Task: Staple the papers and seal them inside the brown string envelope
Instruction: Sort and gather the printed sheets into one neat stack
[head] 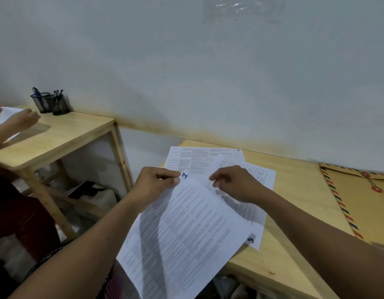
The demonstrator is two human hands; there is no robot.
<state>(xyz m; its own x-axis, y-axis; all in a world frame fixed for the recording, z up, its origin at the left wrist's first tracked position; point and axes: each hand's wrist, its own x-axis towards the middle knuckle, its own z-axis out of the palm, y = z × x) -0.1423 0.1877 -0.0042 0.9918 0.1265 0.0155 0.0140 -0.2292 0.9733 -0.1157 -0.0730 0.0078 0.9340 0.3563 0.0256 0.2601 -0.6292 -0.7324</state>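
— So, where are the papers right now?

— Half on the desk [298, 190], half in the air. The left hand [153, 184] pinches the top corner of the front sheet [186, 229] between thumb and fingers, and that sheet hangs out past the desk's near edge. The right hand [234, 183] has its fingers closed on the edge of a second sheet [242, 207] just behind. More printed pages [199, 158] lie flat beneath, fanned out and not squared.

— Will they be awkward to handle?

— I'd say so. Thin office paper, light and floppy; the lifted sheet already bows under its own weight. Best gripped by the corners or the top edge, then tapped into line before stapling.

— Any writing you can make out?

— A handwritten blue "1" at the pinched corner, and a dark "5" on the low corner of a sheet underneath. The printed text is too small to read.

— And the envelope?

— The brown string envelope [363, 201] lies flat at the desk's right end, striped border, red string discs, well apart from both hands. I see no stapler.
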